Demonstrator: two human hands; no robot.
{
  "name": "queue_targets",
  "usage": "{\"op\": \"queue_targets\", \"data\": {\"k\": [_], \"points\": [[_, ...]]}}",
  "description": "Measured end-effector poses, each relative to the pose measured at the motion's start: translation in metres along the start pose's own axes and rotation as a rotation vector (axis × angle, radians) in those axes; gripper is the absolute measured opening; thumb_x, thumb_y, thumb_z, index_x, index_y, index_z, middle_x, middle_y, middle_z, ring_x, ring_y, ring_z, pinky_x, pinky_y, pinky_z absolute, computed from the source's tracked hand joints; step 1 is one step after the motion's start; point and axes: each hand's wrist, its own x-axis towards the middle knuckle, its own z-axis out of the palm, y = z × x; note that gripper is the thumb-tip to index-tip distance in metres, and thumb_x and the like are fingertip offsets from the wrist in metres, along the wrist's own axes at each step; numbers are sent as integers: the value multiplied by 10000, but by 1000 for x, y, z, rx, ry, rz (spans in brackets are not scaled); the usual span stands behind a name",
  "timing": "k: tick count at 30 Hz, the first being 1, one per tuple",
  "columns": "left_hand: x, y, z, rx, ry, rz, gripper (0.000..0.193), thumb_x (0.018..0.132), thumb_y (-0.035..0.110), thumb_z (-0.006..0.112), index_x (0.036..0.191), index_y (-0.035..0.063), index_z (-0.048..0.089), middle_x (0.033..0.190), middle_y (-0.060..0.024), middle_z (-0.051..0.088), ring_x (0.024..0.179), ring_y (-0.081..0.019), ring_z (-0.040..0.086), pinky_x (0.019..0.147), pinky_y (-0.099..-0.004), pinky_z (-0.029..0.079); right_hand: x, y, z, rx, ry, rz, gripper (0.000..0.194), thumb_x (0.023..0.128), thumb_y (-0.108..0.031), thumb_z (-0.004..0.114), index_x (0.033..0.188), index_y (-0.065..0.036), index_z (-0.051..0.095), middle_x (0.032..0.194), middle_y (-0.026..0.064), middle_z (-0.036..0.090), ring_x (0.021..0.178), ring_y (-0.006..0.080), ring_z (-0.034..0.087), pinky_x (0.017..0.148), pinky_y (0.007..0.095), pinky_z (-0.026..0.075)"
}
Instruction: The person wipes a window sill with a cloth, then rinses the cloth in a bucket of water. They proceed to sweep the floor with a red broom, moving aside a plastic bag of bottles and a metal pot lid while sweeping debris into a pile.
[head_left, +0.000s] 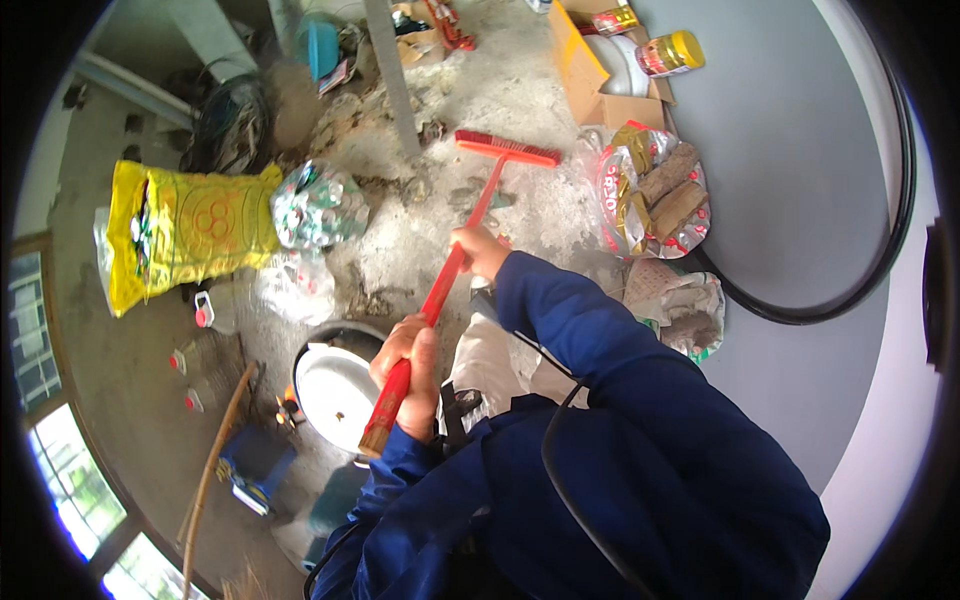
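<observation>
A red push broom (442, 289) slants across the view, its bristled head (510, 148) on the worn concrete floor (420, 225) ahead of me. Near the top end of the handle, my left hand (409, 367) is wrapped around the red shaft. My right hand (480, 251) grips the same shaft lower down, closer to the head. Beneath my left wrist stands a round pot or tub (337, 394) with a white lid-like top. To the right of the broom head sits a plastic bag with pieces of firewood (671, 184).
At left are a yellow sack (202, 225), a clear bag of crushed cans or bottles (319, 202) and plastic jugs (214, 309). A cardboard box (577, 75) and an open sack (675, 300) line the grey wall (780, 150). A bamboo pole (214, 465) leans at lower left.
</observation>
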Motion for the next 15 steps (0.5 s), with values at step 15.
{"op": "queue_targets", "data": {"k": [15], "points": [[-159, 166, 3, 120, 300, 126, 265, 745, 50, 544, 546, 76, 372, 483, -69, 464, 441, -161, 445, 535, -343, 408, -209, 107, 23, -117, -289, 364, 139, 731, -133, 500, 680, -6, 526, 591, 126, 554, 401, 234, 506, 357, 343, 449]]}}
